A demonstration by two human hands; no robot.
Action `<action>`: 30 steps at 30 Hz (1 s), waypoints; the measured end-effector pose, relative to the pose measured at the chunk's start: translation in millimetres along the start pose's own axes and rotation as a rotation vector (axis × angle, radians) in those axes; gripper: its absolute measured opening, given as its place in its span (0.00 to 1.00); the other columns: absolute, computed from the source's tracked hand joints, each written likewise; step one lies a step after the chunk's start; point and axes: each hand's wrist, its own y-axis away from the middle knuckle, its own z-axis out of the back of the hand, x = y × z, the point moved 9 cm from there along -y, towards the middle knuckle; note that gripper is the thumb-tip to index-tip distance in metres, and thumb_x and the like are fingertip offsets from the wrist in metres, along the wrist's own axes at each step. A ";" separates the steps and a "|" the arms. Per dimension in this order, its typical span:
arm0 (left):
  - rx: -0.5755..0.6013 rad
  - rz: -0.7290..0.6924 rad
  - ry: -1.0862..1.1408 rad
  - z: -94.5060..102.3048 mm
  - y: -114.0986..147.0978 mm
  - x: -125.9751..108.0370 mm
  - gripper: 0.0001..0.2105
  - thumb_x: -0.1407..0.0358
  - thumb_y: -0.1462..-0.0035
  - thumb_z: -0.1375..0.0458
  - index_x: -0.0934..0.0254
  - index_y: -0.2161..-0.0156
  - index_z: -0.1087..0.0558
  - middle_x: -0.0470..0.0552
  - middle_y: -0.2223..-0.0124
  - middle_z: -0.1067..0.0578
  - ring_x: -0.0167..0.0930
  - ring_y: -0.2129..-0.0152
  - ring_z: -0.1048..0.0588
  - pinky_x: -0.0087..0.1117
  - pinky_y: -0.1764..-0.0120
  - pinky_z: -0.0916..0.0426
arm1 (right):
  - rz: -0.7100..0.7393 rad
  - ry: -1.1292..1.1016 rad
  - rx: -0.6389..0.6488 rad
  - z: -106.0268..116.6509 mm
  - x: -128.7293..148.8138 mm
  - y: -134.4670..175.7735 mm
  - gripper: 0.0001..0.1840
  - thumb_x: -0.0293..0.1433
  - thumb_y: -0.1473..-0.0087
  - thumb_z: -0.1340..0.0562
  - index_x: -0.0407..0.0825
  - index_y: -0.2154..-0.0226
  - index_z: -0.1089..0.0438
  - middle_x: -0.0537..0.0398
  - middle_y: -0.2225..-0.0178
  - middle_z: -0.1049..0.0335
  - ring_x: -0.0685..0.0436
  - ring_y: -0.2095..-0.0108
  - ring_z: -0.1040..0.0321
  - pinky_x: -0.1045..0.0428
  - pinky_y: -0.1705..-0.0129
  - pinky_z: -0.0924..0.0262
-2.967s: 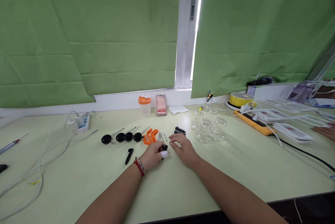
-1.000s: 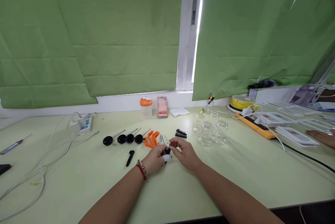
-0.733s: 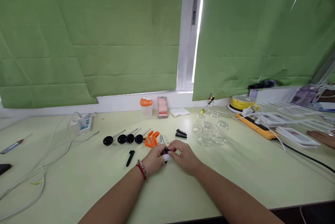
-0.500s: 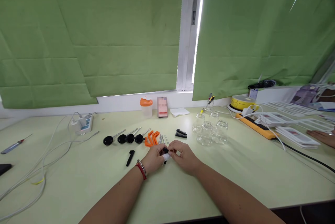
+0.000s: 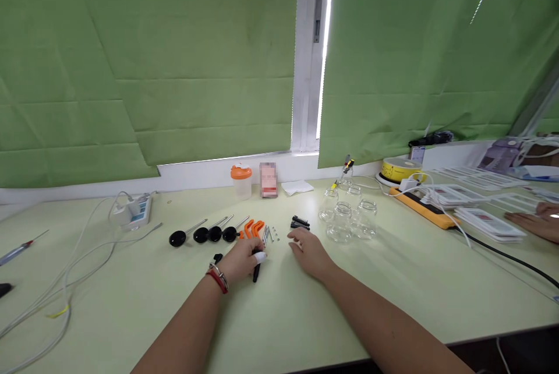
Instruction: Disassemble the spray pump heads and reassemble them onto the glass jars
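My left hand (image 5: 243, 260), with white tape or a wrap on its thumb, is closed on a black plastic handle-like piece (image 5: 256, 272) low over the table. A similar black piece lies mostly hidden behind its wrist. My right hand (image 5: 309, 250) holds nothing I can see; its fingers are apart, just short of the black toothed pieces (image 5: 300, 222). Silver screws (image 5: 268, 235) and tiny metal bits lie between the hands. Beyond my left hand are orange bent pieces (image 5: 257, 228) and several black round-headed parts with metal rods (image 5: 215, 234).
Several glass jars (image 5: 339, 225) stand to the right, one holding screwdrivers. An orange-lidded cup (image 5: 241, 182) is at the back. White cables (image 5: 70, 281) cross the left side. An orange power strip (image 5: 423, 209) and another person's hand (image 5: 530, 225) are at right.
My hands have come apart. The left moved left with the black piece; the right opened and stays near the toothed pieces. The view has shifted slightly.
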 end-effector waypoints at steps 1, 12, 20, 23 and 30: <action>-0.012 0.008 -0.020 6.9 1.0 2.2 0.08 0.60 0.52 0.43 0.61 0.74 0.36 0.43 0.79 0.36 0.28 0.86 0.35 0.28 0.81 0.43 | -0.042 0.037 -0.040 5.4 -10.0 -2.6 0.13 0.24 0.48 0.45 0.47 0.61 0.30 0.49 0.57 0.32 0.43 0.59 0.34 0.46 0.55 0.39; -0.130 -0.119 -0.235 40.7 5.8 -4.7 0.10 0.68 0.54 0.43 0.61 0.83 0.37 0.46 0.78 0.34 0.30 0.80 0.38 0.29 0.75 0.47 | -0.158 0.244 0.001 9.5 -52.7 -13.2 0.18 0.21 0.51 0.44 0.49 0.59 0.28 0.47 0.51 0.33 0.39 0.52 0.37 0.45 0.50 0.43; -0.146 -0.128 -0.432 44.3 6.2 1.2 0.08 0.73 0.56 0.46 0.60 0.81 0.36 0.49 0.75 0.32 0.33 0.78 0.35 0.30 0.73 0.48 | -0.182 0.262 0.008 10.6 -52.9 -11.9 0.16 0.22 0.51 0.44 0.49 0.60 0.29 0.50 0.56 0.31 0.41 0.55 0.36 0.48 0.54 0.42; -0.143 -0.106 -0.506 46.0 7.1 2.7 0.07 0.73 0.57 0.46 0.60 0.80 0.35 0.50 0.74 0.31 0.34 0.77 0.34 0.30 0.73 0.48 | -0.213 0.271 0.014 11.3 -53.7 -10.9 0.13 0.24 0.50 0.44 0.49 0.62 0.29 0.50 0.59 0.30 0.40 0.56 0.35 0.48 0.57 0.41; -0.114 -0.002 -0.686 52.7 8.2 10.0 0.06 0.72 0.53 0.48 0.61 0.78 0.33 0.53 0.70 0.29 0.36 0.73 0.30 0.31 0.73 0.46 | -0.245 0.280 0.041 9.5 -50.5 -8.0 0.09 0.26 0.48 0.44 0.49 0.66 0.29 0.50 0.61 0.30 0.43 0.62 0.33 0.51 0.63 0.42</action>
